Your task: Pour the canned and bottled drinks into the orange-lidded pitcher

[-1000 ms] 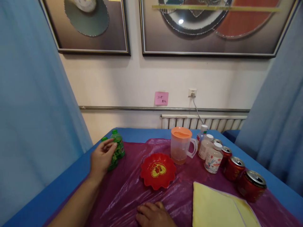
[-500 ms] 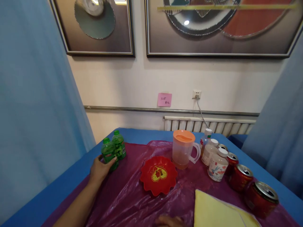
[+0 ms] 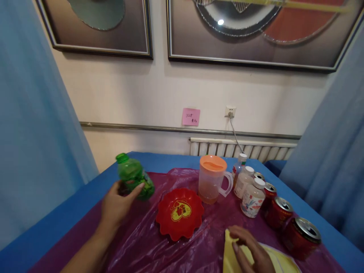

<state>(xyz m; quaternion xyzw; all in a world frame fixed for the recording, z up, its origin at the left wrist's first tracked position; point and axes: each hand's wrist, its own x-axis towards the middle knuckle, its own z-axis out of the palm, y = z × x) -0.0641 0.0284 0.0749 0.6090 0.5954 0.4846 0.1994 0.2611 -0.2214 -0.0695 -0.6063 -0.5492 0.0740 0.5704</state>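
Observation:
My left hand (image 3: 118, 203) grips a green plastic bottle (image 3: 133, 176), which leans to the left, its green cap at upper left. A second green bottle cannot be told apart behind it. Over the yellow cloth (image 3: 231, 256) at the lower right is my right hand (image 3: 250, 248), fingers bent and slightly apart, nothing held; whether it touches the cloth is unclear. Between the hands lies a red scalloped dish (image 3: 167, 223) with a yellow heart pattern. Behind the dish to the right stands a clear pitcher (image 3: 209, 185) with an orange lid.
Three white-capped bottles (image 3: 252, 199) stand right of the pitcher. Several red cans (image 3: 301, 237) line the right side. Purple plastic sheeting (image 3: 136, 239) covers part of the blue table (image 3: 68, 206). Blue curtains (image 3: 36, 132) hang at both sides; a radiator (image 3: 222, 146) is behind.
My left hand has tilted the green bottle and seems to have raised it. My right hand has come up from the bottom edge to the yellow cloth. The camera view has shifted.

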